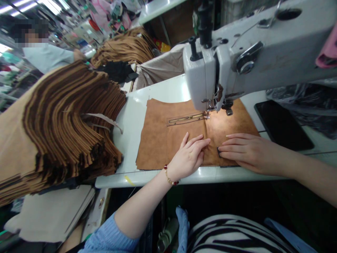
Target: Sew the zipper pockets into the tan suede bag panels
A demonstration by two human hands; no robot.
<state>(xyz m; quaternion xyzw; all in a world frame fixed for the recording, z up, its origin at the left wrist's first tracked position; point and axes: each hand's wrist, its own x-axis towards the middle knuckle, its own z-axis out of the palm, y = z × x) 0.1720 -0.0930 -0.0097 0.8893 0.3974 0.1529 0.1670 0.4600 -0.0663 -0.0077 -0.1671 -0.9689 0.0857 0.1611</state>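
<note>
A brown fabric panel (155, 140) lies flat on the pale sewing table, with a metal zipper (188, 118) set into it. The zipper's right end is beneath the needle area of the grey-white sewing machine (200, 80). My left hand (188, 156) rests on the panel below the zipper, fingers spread and pointing right. Flat on the panel's lower right part lies my right hand (243, 151), its fingers stretched out to the left. A small dark piece (218, 151) shows at its fingertips; the rest is hidden under the hand.
A thick stack of brown panels (65, 112) stands left of the table (118, 180). A black phone (283, 124) and crumpled clear plastic (306, 103) are at the right. Behind are another brown stack (126, 47), black cloth (117, 72) and a person (47, 56) at upper left.
</note>
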